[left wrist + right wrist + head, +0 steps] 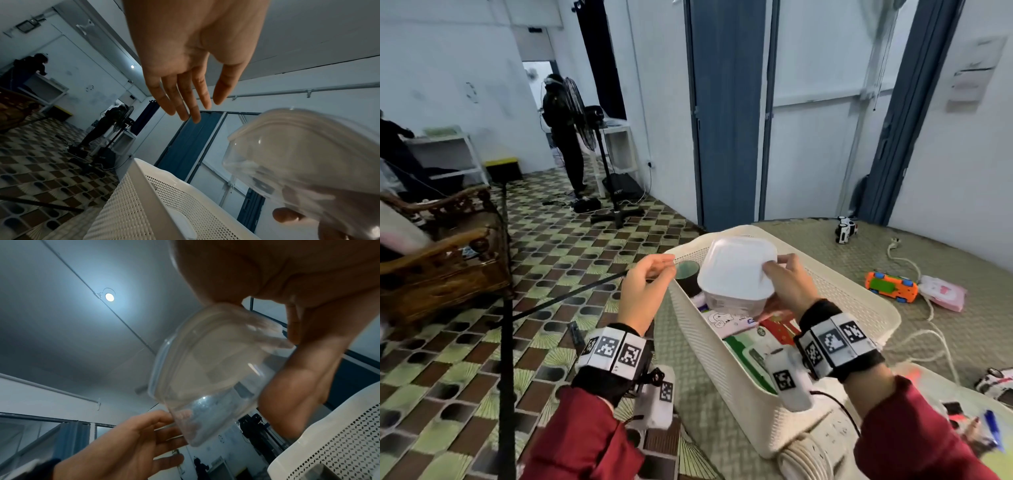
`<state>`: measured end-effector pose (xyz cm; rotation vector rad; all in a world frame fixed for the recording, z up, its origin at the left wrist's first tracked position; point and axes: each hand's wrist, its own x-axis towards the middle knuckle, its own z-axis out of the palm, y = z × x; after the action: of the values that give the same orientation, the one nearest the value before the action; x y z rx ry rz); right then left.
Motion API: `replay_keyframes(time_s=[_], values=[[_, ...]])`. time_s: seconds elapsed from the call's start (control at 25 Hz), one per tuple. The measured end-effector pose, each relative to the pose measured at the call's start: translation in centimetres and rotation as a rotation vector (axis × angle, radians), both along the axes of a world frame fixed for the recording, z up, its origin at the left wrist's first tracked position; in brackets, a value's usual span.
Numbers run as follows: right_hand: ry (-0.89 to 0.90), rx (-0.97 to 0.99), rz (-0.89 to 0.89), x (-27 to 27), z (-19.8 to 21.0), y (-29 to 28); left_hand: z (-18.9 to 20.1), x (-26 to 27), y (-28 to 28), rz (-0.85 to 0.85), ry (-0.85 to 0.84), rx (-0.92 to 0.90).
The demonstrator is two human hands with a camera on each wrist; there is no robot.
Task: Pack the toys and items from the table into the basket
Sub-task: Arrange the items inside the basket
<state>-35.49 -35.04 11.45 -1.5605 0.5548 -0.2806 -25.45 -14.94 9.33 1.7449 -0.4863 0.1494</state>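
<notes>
My right hand point(787, 284) is clamped on the clear lidded container point(736, 274), thumb on the lid's near corner and fingers curled under its side, holding it tilted above the far end of the basket point(726, 370). My left hand point(643, 291) hangs just beside the basket's left rim with fingers loosely spread, holding nothing; in the right wrist view its fingertips point(162, 417) are close to the container's base, though I cannot tell whether they touch.

The table point(825, 260) carries the basket along its left edge. Inside, toward the near end, lie a green-and-white pack point(746, 353) and a red packet point(780, 329); a dark cup point(688, 274) stands in the far left corner, right under the container.

Still out on the table: an orange toy car point(892, 287) and a pink pouch point(941, 292) near the right edge, and a white toy car point(845, 230) at the far edge.

My worry is the one-handed corner pinch: the smooth plastic could slip or the lid pop off. Lowered as it hangs, the container would likely land on the cup and tip it, or perch crooked above the rim.
</notes>
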Motion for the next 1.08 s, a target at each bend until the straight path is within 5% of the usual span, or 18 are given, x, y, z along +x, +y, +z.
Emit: replay_keyframes(time_s=[0.28, 0.6, 1.08], values=[[0.107, -0.096, -0.140, 10.5, -3.6, -2.3, -2.8, 10.9, -0.5, -0.082, 0.046, 0.098], [0.198, -0.001, -0.280, 15.1, -5.5, -4.0, -4.0, 20.3, -2.5, -0.207, 0.046, 0.230], [0.341, -0.068, -0.684, 20.2, -9.1, -6.7, -8.4, 30.8, -9.6, -0.735, 0.100, 0.481]])
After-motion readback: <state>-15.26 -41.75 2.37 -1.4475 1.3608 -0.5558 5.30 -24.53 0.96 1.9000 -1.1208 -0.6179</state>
